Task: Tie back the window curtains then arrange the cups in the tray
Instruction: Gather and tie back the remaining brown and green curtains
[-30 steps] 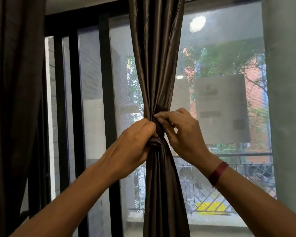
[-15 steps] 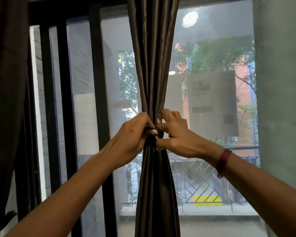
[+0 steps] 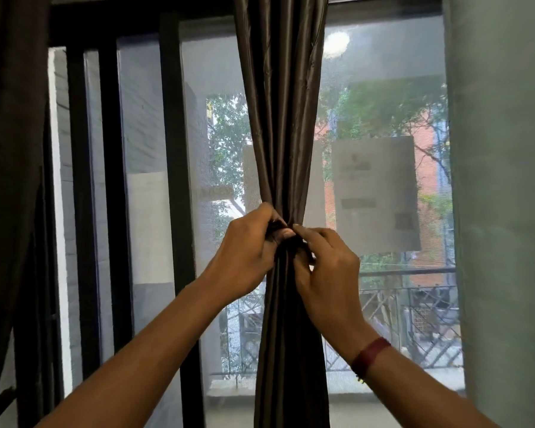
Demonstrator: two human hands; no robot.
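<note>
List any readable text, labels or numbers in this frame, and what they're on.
Nothing is legible.
Paper sheet on the window glass: dark printed blocks, too blurred to read.
Small strip on the glass left of the curtain: blurred, unreadable.
Red wristband: no marking visible.

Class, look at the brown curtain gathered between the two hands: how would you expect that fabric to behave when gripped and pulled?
Probably floppy: the curtain bunches into narrow folds where the left hand and right hand pinch it. Its sheen suggests it may be slippery. Likely light, since a pinch alone holds it gathered.
</note>
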